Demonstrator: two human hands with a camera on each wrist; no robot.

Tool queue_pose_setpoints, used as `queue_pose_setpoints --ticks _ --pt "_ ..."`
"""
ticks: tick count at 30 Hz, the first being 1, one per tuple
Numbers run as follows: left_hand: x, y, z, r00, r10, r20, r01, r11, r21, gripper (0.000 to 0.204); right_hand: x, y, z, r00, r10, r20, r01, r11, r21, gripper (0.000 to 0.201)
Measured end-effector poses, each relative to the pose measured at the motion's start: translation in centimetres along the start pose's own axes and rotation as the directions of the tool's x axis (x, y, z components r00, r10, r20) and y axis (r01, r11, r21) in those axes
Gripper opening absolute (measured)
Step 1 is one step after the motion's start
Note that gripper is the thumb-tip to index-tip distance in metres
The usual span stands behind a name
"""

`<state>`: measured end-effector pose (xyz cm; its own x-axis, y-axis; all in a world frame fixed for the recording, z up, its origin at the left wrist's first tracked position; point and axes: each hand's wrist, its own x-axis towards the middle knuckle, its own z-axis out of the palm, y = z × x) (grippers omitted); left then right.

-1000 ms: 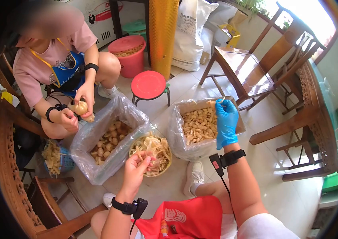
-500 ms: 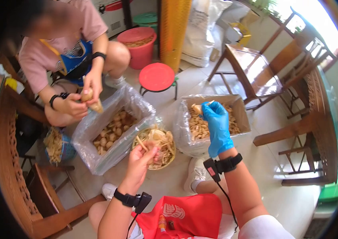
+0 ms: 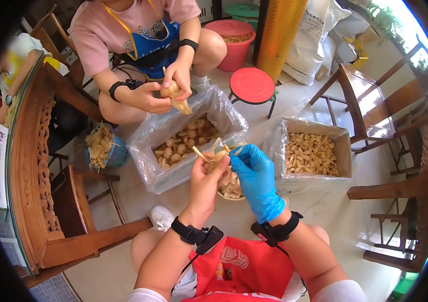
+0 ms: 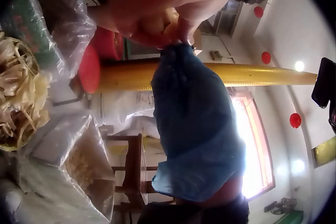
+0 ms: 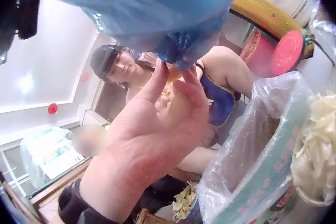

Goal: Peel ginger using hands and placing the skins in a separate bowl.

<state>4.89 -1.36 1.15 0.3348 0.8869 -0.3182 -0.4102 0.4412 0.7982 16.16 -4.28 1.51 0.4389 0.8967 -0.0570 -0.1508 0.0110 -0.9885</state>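
Garlic (image 3: 218, 156) sits raised between your two hands, in front of the loose skins (image 3: 230, 187): your bare left grip (image 3: 205, 182) holds it pinched, and your gloved right grip (image 3: 255, 173) is closed on its edge, though what lies under those fingertips is hidden. Steady it with the left and tug lightly with the right, so nothing tears or bruises. Let scraps drop onto the skins, well apart from the boxed cloves (image 3: 309, 153).

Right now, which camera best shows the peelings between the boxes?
Left wrist: the peelings sit unobstructed at its left edge, slightly cut off. In the head view, the left hand and right hand hide most; right wrist catches only a part at its right edge.
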Motion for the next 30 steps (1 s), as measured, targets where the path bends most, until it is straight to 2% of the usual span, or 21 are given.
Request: queue_pose_setpoints --ticks 2,3,5,9,11,14,15,16,18,19,22,26,28,29,30 --pt "0.0 0.4 -0.5 0.998 0.035 -0.052 -0.035 0.999 0.001 0.026 -0.2 -0.3 0.6 0.996 -0.057 0.064 0.067 0.984 -0.166 0.005" --pt "0.0 0.5 -0.7 0.997 0.058 -0.047 -0.058 0.998 0.017 0.025 -0.1 -0.2 0.8 0.996 -0.055 0.072 0.066 0.984 -0.165 0.005" --pt "0.1 0.9 -1.3 0.995 0.084 -0.046 -0.082 0.996 0.033 0.025 0.1 0.1 1.3 0.999 -0.034 -0.014 0.034 0.999 0.000 0.006" --pt "-0.2 1.7 -2.1 0.992 0.118 -0.038 -0.114 0.989 0.089 0.022 0.5 0.0 2.0 0.998 -0.058 -0.004 0.058 0.996 0.065 0.007" --pt "-0.4 1.8 -2.3 0.992 0.122 -0.018 -0.119 0.986 0.117 0.022 0.5 0.0 2.5 0.997 -0.073 0.038 0.074 0.997 -0.037 0.009" --pt "-0.5 1.8 -2.6 0.988 0.148 -0.043 -0.141 0.981 0.131 0.022 -0.1 -0.6 3.3 0.992 -0.071 0.102 0.076 0.996 -0.042 0.009" --pt "-0.5 1.9 -2.7 0.989 0.141 -0.054 -0.134 0.984 0.115 0.021 -0.1 -0.4 3.3 0.989 -0.090 0.115 0.106 0.984 -0.144 0.011" --pt "-0.5 2.0 -2.9 0.989 0.134 -0.066 -0.127 0.987 0.100 0.021 0.0 -0.3 3.3 0.987 -0.095 0.126 0.112 0.985 -0.130 0.011" --pt "-0.5 1.9 -3.3 0.986 0.157 -0.063 -0.147 0.979 0.141 0.020 0.1 -0.2 3.3 0.952 -0.228 0.203 0.293 0.871 -0.395 0.011" --pt "-0.5 1.9 -3.4 0.987 0.145 -0.070 -0.133 0.979 0.156 0.020 -0.1 -0.5 3.5 0.937 -0.270 0.220 0.341 0.840 -0.422 0.009" --pt "-0.5 1.7 -3.3 0.984 0.151 -0.094 -0.132 0.975 0.180 0.021 -0.4 -0.2 4.1 0.933 -0.274 0.232 0.350 0.839 -0.417 0.007" --pt "-0.6 1.5 -3.3 0.961 0.250 -0.121 -0.214 0.944 0.252 0.024 -0.6 0.8 4.1 0.930 -0.226 0.290 0.341 0.823 -0.455 0.009" --pt "-0.8 1.7 -3.2 0.971 0.209 -0.116 -0.174 0.950 0.261 0.021 -0.7 1.1 4.2 0.923 -0.266 0.279 0.375 0.788 -0.489 0.009" --pt "-0.8 1.8 -3.3 0.971 0.210 -0.118 -0.173 0.950 0.261 0.021 -0.7 1.0 4.1 0.923 -0.265 0.280 0.375 0.788 -0.489 0.009" --pt "-0.8 2.1 -3.5 0.985 0.151 -0.084 -0.131 0.970 0.206 0.019 -0.8 0.8 3.9 0.921 -0.235 0.312 0.363 0.810 -0.461 0.007"
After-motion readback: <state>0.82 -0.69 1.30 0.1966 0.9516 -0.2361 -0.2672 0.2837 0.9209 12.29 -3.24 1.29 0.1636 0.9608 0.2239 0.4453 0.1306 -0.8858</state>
